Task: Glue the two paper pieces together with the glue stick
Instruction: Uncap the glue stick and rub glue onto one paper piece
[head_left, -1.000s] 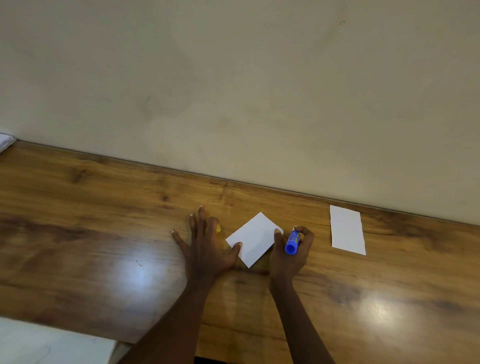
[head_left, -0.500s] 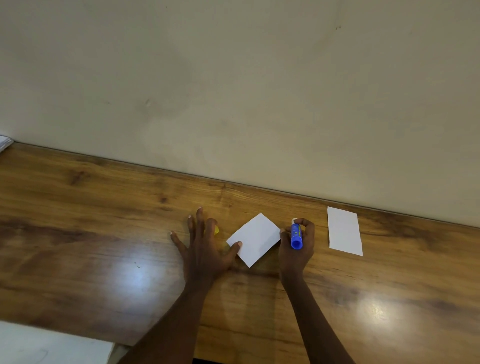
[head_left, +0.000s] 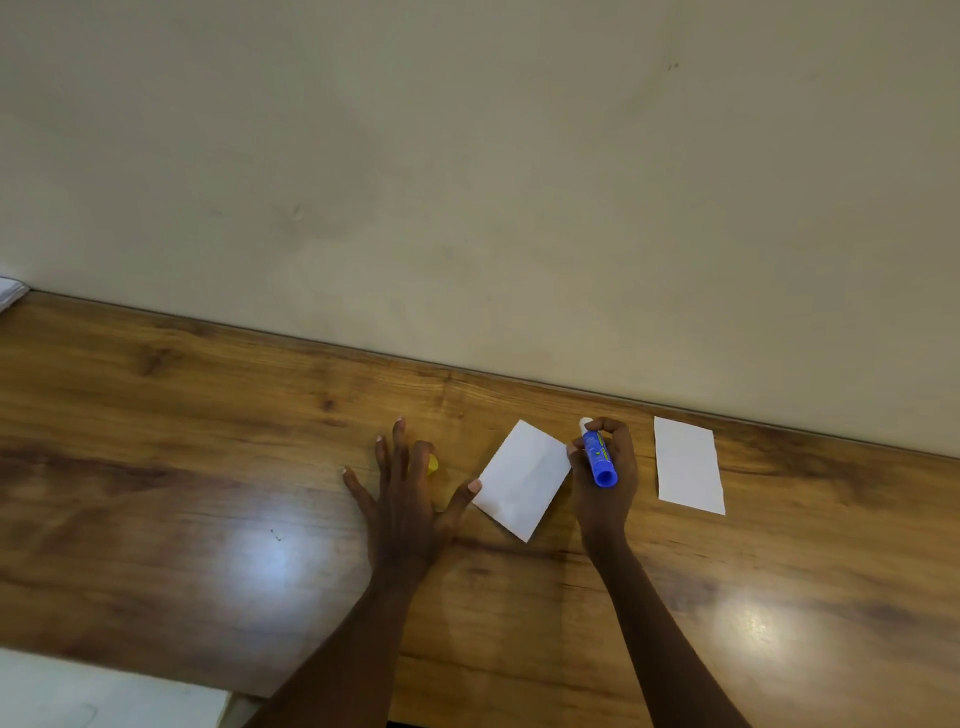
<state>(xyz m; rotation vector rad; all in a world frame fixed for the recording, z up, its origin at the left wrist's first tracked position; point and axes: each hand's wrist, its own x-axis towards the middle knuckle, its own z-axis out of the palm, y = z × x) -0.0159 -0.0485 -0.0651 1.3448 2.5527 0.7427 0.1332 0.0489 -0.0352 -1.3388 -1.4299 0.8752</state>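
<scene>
A white paper piece (head_left: 522, 479) lies tilted on the wooden table (head_left: 156, 467), between my two hands. A second white paper piece (head_left: 688, 465) lies flat further right, near the wall. My right hand (head_left: 605, 480) grips a blue glue stick (head_left: 597, 457), its white tip pointing away from me at the tilted paper's right corner. My left hand (head_left: 402, 493) rests flat on the table with fingers spread, its thumb touching the tilted paper's left corner. A small yellow cap (head_left: 432, 464) peeks out from under its fingers.
A pale wall (head_left: 467, 182) rises directly behind the table's far edge. Something white (head_left: 10, 293) sits at the far left edge. A white surface (head_left: 104, 693) shows below the table's near edge at lower left.
My right hand has moved with the glue stick from the tilted paper's lower right edge to its upper right corner, turning the stick more upright. My left hand has stayed in place.
</scene>
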